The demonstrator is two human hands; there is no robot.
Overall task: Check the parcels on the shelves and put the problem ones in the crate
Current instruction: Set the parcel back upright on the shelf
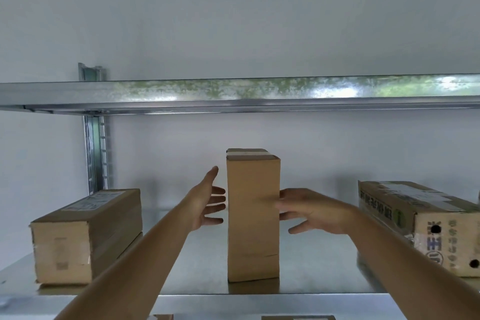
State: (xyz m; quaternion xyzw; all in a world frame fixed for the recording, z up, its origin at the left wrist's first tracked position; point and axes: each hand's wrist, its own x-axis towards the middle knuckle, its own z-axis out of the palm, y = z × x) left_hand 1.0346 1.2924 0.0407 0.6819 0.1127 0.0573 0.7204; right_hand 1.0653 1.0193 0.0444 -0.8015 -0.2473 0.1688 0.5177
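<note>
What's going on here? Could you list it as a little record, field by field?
place: metal shelf against a pale wall
middle box: tall, plain cardboard, standing upright, taped on top
left box: lying flat, label on top
right box: lying flat, printed, round holes in its end
left hand: open, fingers straight, beside the middle box's left face; contact unclear
right hand: open, fingers against the middle box's right face
crate: not in view
stage: hands on either side of the middle box, not yet lifted
</note>
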